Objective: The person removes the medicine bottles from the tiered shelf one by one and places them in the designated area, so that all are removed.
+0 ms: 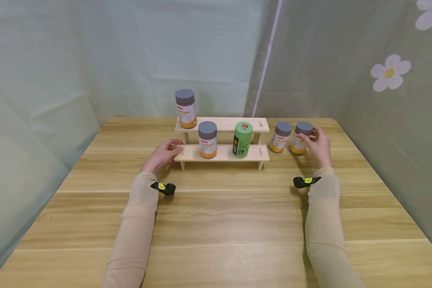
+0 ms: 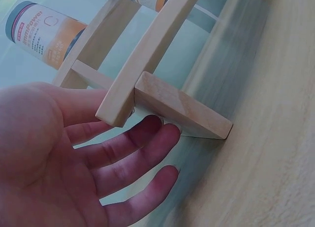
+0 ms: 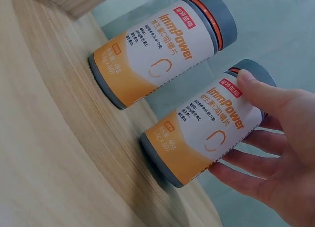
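Observation:
A two-tier wooden display shelf (image 1: 225,154) stands toward the back of the table. My left hand (image 1: 162,154) grips the left end of its lower tier, thumb over the board and fingers curled below it, as the left wrist view shows. On the far right, my right hand (image 1: 320,147) holds a grey-lidded vitamin C bottle (image 3: 202,128), thumb near the lid in front and fingers round the far side. A matching bottle (image 1: 280,138) stands just left of it. One more grey-lidded bottle (image 1: 207,143) and a green canister (image 1: 242,142) stand on the lower tier.
Another grey-lidded bottle (image 1: 186,110) stands at the left end of the upper tier (image 1: 223,124). A pale curtain (image 1: 165,48) hangs behind the wooden table (image 1: 230,224), and a grey flowered curtain (image 1: 345,60) hangs at the right.

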A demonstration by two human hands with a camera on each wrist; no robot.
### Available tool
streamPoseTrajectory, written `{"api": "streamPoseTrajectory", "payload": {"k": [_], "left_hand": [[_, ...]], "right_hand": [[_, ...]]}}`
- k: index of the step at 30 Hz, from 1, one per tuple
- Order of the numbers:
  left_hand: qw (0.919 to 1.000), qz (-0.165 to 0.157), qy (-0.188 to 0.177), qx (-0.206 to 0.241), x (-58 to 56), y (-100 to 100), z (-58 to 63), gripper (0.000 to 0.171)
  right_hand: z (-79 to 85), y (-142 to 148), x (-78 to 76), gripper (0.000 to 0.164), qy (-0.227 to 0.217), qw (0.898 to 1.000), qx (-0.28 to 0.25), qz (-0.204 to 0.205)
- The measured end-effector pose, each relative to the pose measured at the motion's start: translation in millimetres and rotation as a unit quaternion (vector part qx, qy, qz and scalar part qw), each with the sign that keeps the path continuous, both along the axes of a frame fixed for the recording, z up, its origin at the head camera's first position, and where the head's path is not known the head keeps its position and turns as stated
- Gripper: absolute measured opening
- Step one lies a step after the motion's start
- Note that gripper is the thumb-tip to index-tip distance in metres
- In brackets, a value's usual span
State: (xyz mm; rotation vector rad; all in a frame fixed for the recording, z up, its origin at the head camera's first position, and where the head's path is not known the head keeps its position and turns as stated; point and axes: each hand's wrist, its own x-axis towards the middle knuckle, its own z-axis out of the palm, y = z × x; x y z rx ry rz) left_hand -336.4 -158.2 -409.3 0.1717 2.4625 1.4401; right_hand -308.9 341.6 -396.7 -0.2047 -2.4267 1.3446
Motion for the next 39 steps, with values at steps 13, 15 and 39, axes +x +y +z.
{"api": "streamPoseTrajectory", "payload": {"k": [13, 15, 39], "left_hand": [[0.9998, -0.012, 0.009, -0.013, 1.4, 0.3, 1.4, 0.046], [0.9997, -0.013, 0.008, -0.020, 2.0, 0.7, 2.4, 0.046], [0.9995, -0.019, 0.001, -0.025, 2.3, 3.2, 2.7, 0.046]], "right_hand": [[2.2, 5.7, 4.8, 0.064, -0.018, 0.999, -0.011, 0.043], [2.9, 6.4, 5.3, 0.064, -0.019, 0.999, -0.013, 0.046], [-2.2, 10.6, 4.4, 0.066, -0.009, 0.999, -0.023, 0.021]]}}
